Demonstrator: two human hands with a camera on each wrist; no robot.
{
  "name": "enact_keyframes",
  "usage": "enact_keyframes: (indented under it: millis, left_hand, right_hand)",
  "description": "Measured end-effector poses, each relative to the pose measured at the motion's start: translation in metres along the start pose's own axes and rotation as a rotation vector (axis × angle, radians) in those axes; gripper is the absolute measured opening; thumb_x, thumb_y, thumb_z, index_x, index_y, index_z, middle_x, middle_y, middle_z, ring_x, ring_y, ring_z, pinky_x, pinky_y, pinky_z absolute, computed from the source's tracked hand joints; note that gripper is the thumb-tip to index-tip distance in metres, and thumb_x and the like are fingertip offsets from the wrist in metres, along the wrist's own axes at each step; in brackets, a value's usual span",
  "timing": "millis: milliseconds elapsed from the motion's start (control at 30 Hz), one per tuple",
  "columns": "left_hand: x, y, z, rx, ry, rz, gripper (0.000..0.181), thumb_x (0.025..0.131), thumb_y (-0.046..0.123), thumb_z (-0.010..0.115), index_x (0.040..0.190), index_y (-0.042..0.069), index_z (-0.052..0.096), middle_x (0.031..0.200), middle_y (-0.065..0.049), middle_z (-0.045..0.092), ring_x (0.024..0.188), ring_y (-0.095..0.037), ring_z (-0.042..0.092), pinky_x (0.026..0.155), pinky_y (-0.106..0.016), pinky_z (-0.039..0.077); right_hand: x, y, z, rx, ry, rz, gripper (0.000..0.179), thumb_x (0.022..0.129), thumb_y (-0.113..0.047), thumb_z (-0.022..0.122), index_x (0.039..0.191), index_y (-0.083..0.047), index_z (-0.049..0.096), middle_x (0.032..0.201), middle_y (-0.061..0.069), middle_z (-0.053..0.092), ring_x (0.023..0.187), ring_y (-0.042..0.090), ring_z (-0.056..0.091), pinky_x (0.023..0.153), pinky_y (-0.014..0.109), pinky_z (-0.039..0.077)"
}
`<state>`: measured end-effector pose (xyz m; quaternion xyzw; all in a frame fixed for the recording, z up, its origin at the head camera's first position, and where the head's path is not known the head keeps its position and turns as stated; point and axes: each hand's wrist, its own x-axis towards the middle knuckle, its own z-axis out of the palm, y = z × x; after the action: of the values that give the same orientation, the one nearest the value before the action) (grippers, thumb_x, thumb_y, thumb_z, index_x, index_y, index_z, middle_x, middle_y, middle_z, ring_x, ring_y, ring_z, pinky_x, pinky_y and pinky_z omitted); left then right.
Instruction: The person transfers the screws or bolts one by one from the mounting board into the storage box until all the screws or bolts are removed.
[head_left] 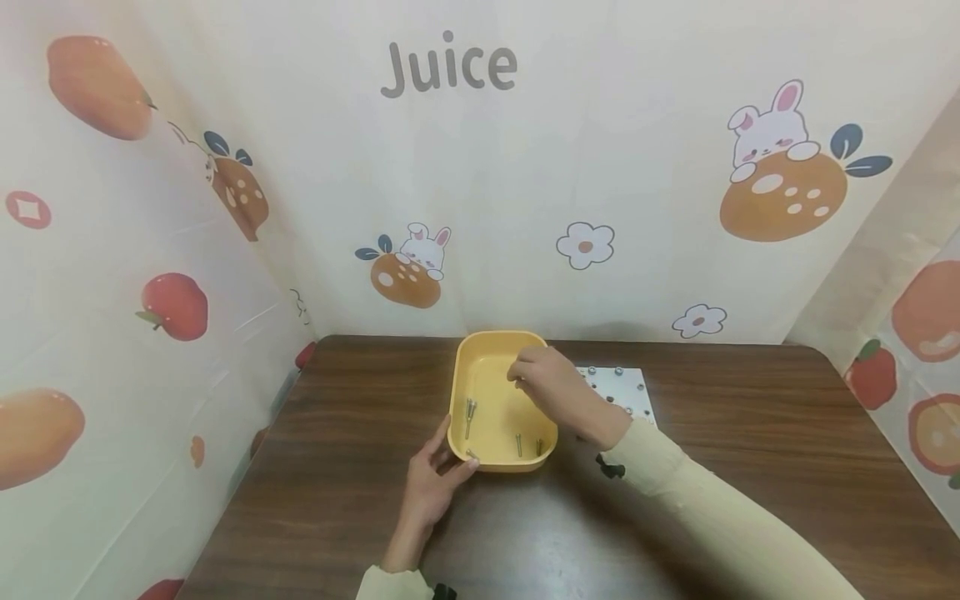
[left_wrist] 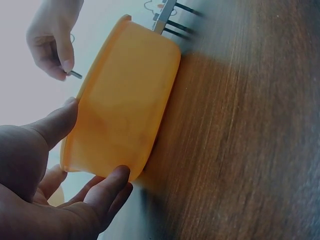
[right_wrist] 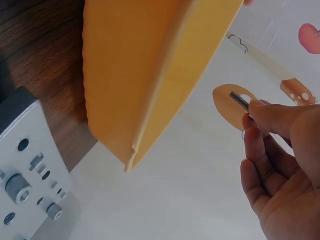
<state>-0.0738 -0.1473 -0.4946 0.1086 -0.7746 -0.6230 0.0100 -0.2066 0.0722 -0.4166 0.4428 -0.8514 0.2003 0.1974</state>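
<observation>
A yellow plastic tray [head_left: 510, 468] stands on the table, and several screws lie in it, among them a long screw [head_left: 519, 445] near the front. My left hand [head_left: 430, 487] grips the tray's front left corner; in the left wrist view its thumb [left_wrist: 60, 122] is at the rim and the other fingers are spread round the side. Above the tray, my right hand [head_left: 551, 383] pinches a threaded screw [right_wrist: 239, 101] between thumb and index finger. One end of the screw shows past the fingertips; the rest is hidden by the hand.
Right of the tray, partly behind my right forearm, is a silvery metal plate [right_wrist: 47, 145] with holes and several screws standing in it. Both sit on a dark wood table [head_left: 360, 400]. A printed curtain [head_left: 525, 167] hangs at the table's back edge.
</observation>
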Motion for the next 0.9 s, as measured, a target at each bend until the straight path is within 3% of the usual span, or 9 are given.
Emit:
enact_keyframes:
  millis: [433,900]
  left_hand:
    - [-0.001,0.0,-0.001,-0.012,-0.007,0.011,0.087,0.087,0.015,0.088,0.162,0.017,0.044,0.164,-0.027,0.039,0.136,-0.044,0.057,0.112,-0.058,0.05]
    - [0.0,0.0,-0.001,-0.011,-0.007,0.012,0.087,0.087,0.014,0.088,0.162,0.017,0.044,0.164,-0.026,0.04,0.136,-0.043,0.057,0.11,-0.056,0.052]
  right_hand:
    - [0.015,-0.007,0.009,-0.021,-0.168,0.089,0.017,0.084,0.007,0.08,0.093,-0.008,0.08,0.089,0.005,0.073,0.083,0.023,0.069,0.078,0.034,0.061]
    - [0.03,-0.01,0.018,0.025,-0.26,0.167,0.016,0.086,0.008,0.075,0.098,-0.002,0.081,0.092,0.011,0.073,0.085,0.026,0.071,0.081,0.037,0.063]
